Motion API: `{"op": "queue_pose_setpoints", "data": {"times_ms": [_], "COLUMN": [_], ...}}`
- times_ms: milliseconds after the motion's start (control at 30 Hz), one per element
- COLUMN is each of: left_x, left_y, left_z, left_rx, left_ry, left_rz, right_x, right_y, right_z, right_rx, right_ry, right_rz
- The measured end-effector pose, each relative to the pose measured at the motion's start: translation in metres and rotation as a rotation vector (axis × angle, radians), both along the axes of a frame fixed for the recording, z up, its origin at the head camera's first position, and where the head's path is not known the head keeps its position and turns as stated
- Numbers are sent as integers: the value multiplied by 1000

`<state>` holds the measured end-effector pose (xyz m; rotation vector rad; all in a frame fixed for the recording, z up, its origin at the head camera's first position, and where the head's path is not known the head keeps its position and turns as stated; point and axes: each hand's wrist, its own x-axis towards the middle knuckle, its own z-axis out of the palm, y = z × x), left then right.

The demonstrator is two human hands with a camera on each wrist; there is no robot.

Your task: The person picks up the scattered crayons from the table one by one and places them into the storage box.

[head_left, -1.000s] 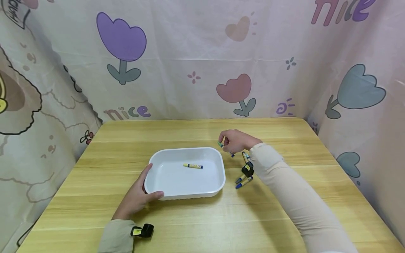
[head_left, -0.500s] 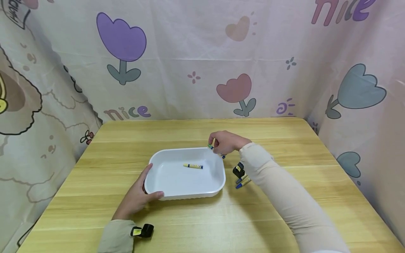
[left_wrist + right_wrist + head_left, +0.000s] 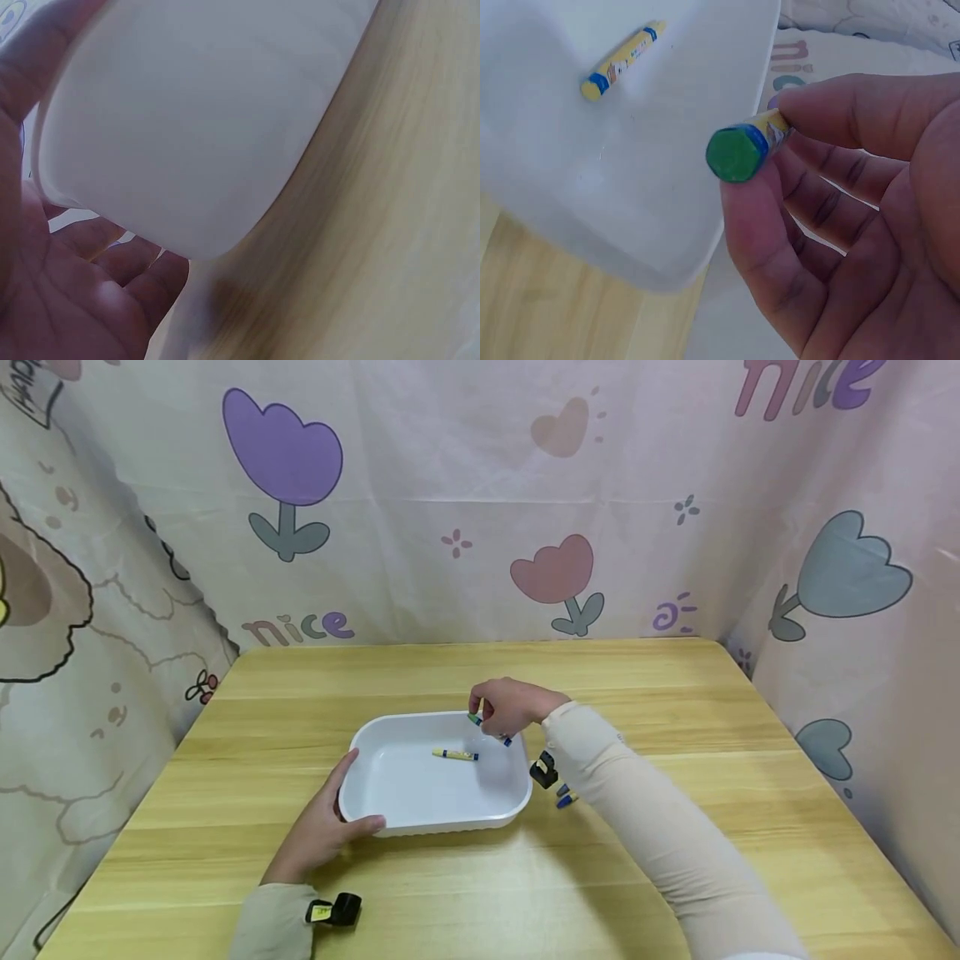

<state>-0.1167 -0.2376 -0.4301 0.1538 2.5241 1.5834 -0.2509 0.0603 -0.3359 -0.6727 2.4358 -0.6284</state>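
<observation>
My left hand (image 3: 322, 822) grips the left end of a white plastic tray (image 3: 442, 823), the thumb along its near rim and the fingers round the far side. In the left wrist view, the thumb and fingers lie on two sides of the tray wall (image 3: 195, 135). Over the tray's back right corner, my right hand (image 3: 513, 705) pinches a green crayon (image 3: 739, 152) between thumb and index finger. A yellow crayon (image 3: 455, 755) lies on the tray floor, left of the right hand.
Right of the tray, crayons with a grey tip (image 3: 562, 790) and a blue tip (image 3: 566, 801) lie on the wooden table (image 3: 465, 902), partly hidden by the right sleeve (image 3: 660, 827). A printed curtain (image 3: 420, 552) hangs behind the table and at both sides.
My right hand has moved left and slightly nearer with the green crayon, from beside the tray to over its back right corner. The left hand keeps its hold on the tray.
</observation>
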Motion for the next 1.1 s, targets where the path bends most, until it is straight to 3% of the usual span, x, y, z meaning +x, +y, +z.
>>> {"op": "queue_pose_setpoints", "data": {"times_ms": [567,1100], "left_x": [2,2], "left_y": [1,0], "left_z": [1,1], "left_rx": [-25,-23], "left_ry": [-1,6], "left_rz": [1,-4], "right_x": [13,5], "right_y": [-29,4], "right_z": [-6,-2], "right_rx": [41,10], "right_ry": [3,35], "right_rz": [100,22]}}
